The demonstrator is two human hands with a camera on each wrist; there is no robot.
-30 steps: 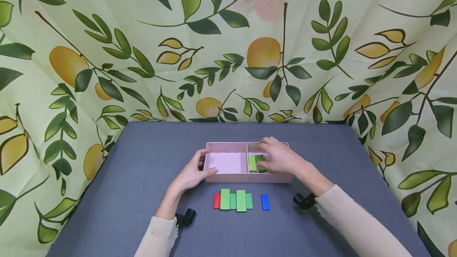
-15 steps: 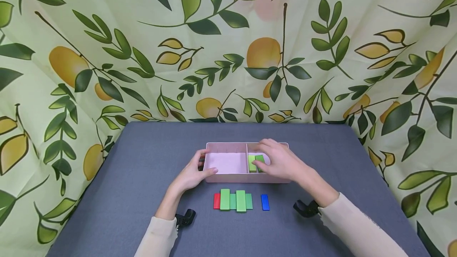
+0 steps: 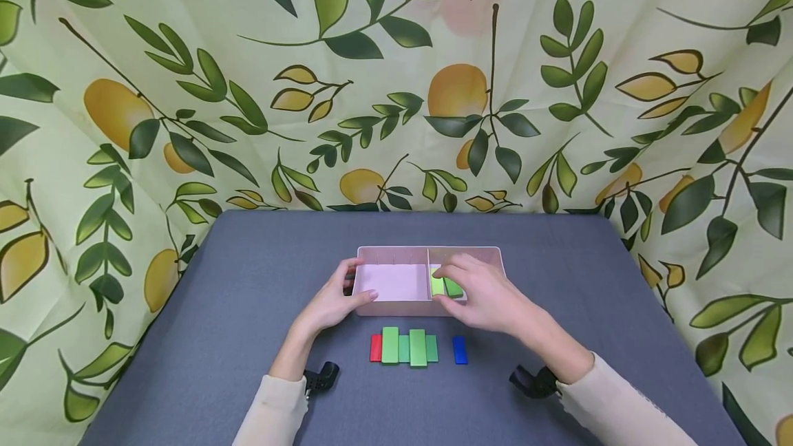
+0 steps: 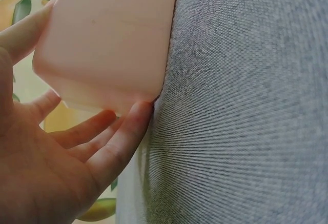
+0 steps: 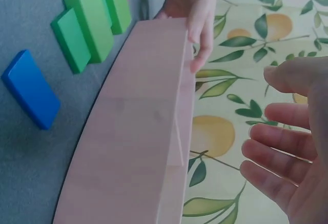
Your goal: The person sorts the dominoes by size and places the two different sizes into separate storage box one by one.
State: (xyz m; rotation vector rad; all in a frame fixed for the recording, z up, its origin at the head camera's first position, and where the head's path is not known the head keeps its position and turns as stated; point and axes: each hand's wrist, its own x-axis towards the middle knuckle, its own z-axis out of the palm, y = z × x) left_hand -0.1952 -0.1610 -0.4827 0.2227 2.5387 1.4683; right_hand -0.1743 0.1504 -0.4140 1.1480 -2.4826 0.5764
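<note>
A pink two-compartment box [image 3: 396,309] lies on the table. My left hand [image 3: 333,301] holds its left end, thumb at the front wall and fingers at the end wall; the left wrist view shows the fingertips [image 4: 138,112] low on a corner. Over the right compartment is my right hand [image 3: 486,294], its fingers spread and loosely bent. Beneath them sit a light green block [image 3: 437,285] and a darker green block [image 3: 453,288], both partly covered by the hand in the head view. The right wrist view has nothing between the right hand's [image 5: 289,142] fingers.
In front of the box lies a row: a red block [image 3: 376,348], two taller green blocks [image 3: 390,346] and two shorter teal-green ones [image 3: 431,349]. A blue block [image 3: 460,350] lies to their right. A leaf-and-fruit patterned cloth [image 3: 384,122] hangs behind the grey table [image 3: 279,246].
My right hand has come toward the front wall of the right compartment. Beneath it the darker green block has shifted and now lies slanted. The left hand has stayed on the box.
</note>
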